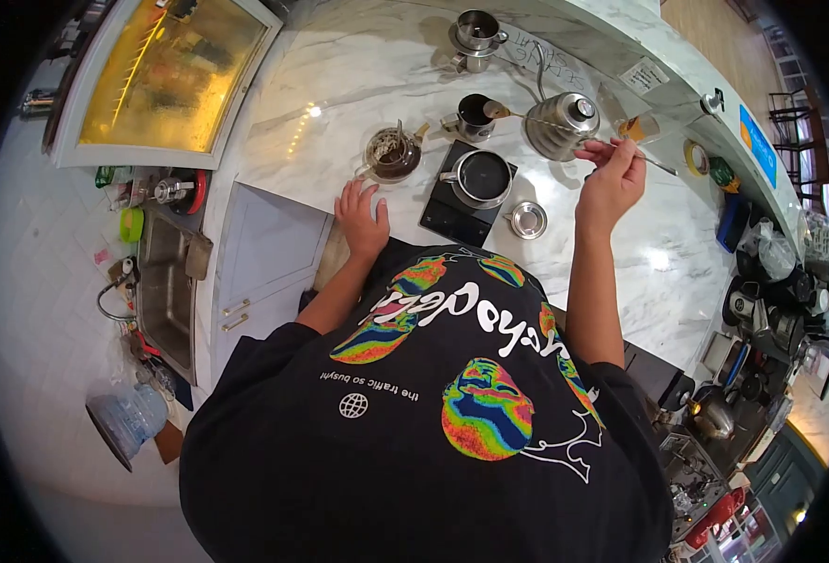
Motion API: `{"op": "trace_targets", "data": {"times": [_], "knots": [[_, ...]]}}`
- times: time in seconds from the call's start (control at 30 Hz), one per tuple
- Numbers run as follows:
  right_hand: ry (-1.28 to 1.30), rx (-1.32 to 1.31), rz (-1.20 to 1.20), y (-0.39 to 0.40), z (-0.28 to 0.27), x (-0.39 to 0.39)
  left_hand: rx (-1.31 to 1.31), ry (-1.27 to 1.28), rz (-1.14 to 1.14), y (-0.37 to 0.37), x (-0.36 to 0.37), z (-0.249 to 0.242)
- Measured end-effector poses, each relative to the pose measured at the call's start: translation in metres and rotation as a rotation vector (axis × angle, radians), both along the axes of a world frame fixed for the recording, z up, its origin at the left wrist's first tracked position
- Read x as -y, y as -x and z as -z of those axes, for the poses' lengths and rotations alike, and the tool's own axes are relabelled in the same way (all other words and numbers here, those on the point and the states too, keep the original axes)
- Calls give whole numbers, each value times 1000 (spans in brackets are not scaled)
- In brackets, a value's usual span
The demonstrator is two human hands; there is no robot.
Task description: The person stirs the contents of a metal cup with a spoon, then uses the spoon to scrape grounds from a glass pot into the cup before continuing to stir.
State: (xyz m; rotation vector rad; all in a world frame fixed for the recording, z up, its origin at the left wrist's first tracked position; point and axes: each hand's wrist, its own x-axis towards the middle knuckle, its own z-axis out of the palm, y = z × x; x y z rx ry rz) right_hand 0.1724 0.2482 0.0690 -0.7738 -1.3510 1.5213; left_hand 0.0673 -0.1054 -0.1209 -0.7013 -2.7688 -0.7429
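Observation:
My right hand (pixel 612 183) is raised over the right side of the marble counter, thumb and fingers pinched on the handle of a long thin spoon (pixel 659 165). The spoon's brown-looking bowl (pixel 496 110) reaches left past a steel gooseneck kettle (pixel 553 131), beside a metal cup with a dark inside (pixel 475 113). My left hand (pixel 362 220) lies at the counter's front edge, fingers spread and holding nothing. Just beyond it stands a glass vessel (pixel 394 155) with dark contents. A metal cup with dark contents (pixel 482 176) sits on a black scale (pixel 452 220); a small metal lid (pixel 528 220) lies to its right.
Stacked metal drip filters (pixel 475 39) stand at the back. A glass (pixel 638 129) and a tape roll (pixel 696 158) are near the raised ledge at right. A lit glass-fronted cabinet (pixel 161 75) and a sink (pixel 166 281) are at left.

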Motion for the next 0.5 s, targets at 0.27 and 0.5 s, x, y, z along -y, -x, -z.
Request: {"op": "trace_targets", "data": {"times": [0.27,0.5], "knots": [[11,88,-104,43,24,-4,-8,67,-73,15,-14,-4],[-61,197,-161,59,30,2,-19,57,-75,15,-14,-7]]}}
